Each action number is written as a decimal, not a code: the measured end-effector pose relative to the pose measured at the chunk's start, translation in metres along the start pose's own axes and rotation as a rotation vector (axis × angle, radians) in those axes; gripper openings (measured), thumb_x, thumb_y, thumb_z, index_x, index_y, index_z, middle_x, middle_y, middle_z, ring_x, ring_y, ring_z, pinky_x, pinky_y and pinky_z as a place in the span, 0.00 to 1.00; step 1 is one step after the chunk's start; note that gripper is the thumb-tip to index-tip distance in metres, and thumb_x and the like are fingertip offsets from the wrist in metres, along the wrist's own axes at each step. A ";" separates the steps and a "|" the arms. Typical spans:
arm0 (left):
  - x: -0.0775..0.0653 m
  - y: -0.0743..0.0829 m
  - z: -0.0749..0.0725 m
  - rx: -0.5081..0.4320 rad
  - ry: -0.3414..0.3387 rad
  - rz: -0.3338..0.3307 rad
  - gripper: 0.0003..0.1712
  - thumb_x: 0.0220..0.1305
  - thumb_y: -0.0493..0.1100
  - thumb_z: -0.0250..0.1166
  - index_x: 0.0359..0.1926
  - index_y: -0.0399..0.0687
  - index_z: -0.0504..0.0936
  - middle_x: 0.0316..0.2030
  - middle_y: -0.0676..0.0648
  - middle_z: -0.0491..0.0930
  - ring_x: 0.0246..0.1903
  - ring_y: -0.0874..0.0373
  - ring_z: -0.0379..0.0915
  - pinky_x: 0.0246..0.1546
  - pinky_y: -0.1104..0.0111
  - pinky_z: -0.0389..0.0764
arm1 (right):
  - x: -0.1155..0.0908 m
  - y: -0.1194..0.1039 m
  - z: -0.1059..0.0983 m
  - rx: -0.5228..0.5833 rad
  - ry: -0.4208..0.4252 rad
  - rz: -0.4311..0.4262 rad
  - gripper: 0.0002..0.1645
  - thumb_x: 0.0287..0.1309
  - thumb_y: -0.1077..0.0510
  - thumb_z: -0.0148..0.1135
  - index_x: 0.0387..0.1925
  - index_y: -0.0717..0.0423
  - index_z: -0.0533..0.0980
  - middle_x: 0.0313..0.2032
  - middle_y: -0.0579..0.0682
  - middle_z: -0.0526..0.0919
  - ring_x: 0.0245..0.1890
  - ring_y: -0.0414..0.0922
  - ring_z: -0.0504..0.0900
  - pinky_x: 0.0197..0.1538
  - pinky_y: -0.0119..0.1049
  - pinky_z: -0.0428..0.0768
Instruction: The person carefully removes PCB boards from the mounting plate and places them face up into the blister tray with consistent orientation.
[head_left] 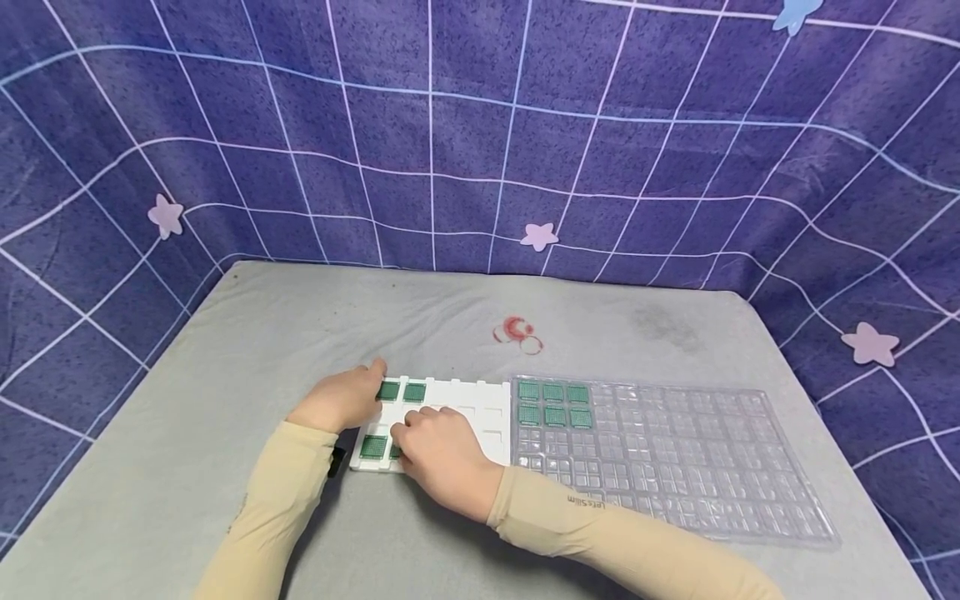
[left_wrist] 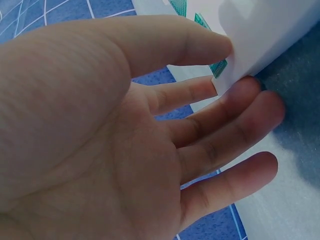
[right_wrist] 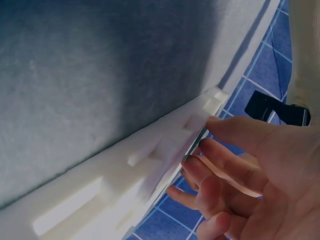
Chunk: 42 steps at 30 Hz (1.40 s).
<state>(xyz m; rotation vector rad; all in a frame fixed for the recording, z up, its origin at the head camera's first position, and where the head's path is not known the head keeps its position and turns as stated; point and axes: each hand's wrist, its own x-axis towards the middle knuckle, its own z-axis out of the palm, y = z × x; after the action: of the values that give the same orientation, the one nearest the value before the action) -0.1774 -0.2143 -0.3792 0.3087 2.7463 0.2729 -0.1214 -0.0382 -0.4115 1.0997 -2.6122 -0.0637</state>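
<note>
Purple cloth with a grid of pale lines and pastel stars (head_left: 465,125) is hanging behind a desk (head_left: 225,400) covered in grey fabric, and I am watching the work from afar. My view is showing the right hand (head_left: 446,458) curling over the front of a white rectangular plastic tray (head_left: 492,423); its grip is pinching a small green square circuit board (head_left: 394,451) between thumb and fingertips, at the tray's front side. I cannot tell whether that board is sitting fully in its slot. The left hand (head_left: 347,398) is resting at the tray's left end, its grip loose and unclosed, the thumb lying over the edge and the fingers extending beside it. Three more green boards (head_left: 373,447) are showing in the white tray: two at the back, one at the front left. Just beside its right end, a clear plastic tray with many small compartments (head_left: 675,450) is lying, six similar green boards (head_left: 553,392) filling its back left corner in two rows. Beige sleeves (head_left: 585,521) are covering both forearms. Further back, red ring-shaped marks (head_left: 517,327) are showing on the fabric.
</note>
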 end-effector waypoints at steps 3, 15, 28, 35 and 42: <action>0.000 0.000 0.001 0.001 0.000 -0.001 0.34 0.68 0.37 0.57 0.71 0.28 0.60 0.60 0.26 0.76 0.52 0.37 0.80 0.53 0.44 0.79 | 0.000 0.001 -0.001 0.010 0.000 0.001 0.10 0.51 0.48 0.74 0.30 0.43 0.80 0.27 0.38 0.81 0.31 0.38 0.82 0.28 0.29 0.71; -0.001 0.001 0.000 -0.001 0.001 0.000 0.32 0.68 0.37 0.57 0.70 0.28 0.61 0.58 0.26 0.77 0.50 0.38 0.80 0.50 0.46 0.80 | -0.001 0.003 -0.005 0.013 -0.010 0.006 0.10 0.50 0.47 0.75 0.29 0.43 0.80 0.27 0.38 0.81 0.30 0.37 0.82 0.26 0.29 0.69; -0.002 0.002 -0.001 -0.007 0.005 -0.002 0.34 0.67 0.37 0.57 0.71 0.28 0.61 0.59 0.26 0.77 0.53 0.36 0.79 0.53 0.44 0.79 | -0.007 0.007 -0.009 0.045 -0.010 -0.004 0.11 0.51 0.48 0.74 0.26 0.43 0.78 0.25 0.38 0.80 0.28 0.38 0.80 0.26 0.29 0.70; -0.003 0.002 -0.001 -0.003 0.002 -0.004 0.34 0.67 0.36 0.57 0.71 0.28 0.61 0.59 0.26 0.76 0.52 0.37 0.80 0.52 0.45 0.79 | -0.017 0.013 -0.011 0.064 -0.020 0.014 0.10 0.50 0.48 0.76 0.27 0.41 0.79 0.26 0.37 0.80 0.28 0.37 0.80 0.26 0.28 0.70; -0.003 0.002 -0.001 -0.002 0.004 0.002 0.33 0.67 0.37 0.57 0.70 0.29 0.61 0.58 0.25 0.76 0.54 0.34 0.79 0.55 0.44 0.79 | -0.027 0.019 -0.013 0.066 0.011 0.022 0.10 0.47 0.50 0.77 0.28 0.41 0.80 0.25 0.36 0.81 0.27 0.36 0.79 0.25 0.27 0.70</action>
<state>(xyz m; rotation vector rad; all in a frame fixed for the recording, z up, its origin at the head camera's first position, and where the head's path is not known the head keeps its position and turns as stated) -0.1744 -0.2136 -0.3770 0.3104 2.7500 0.2777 -0.1127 -0.0052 -0.4035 1.0895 -2.6335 0.0343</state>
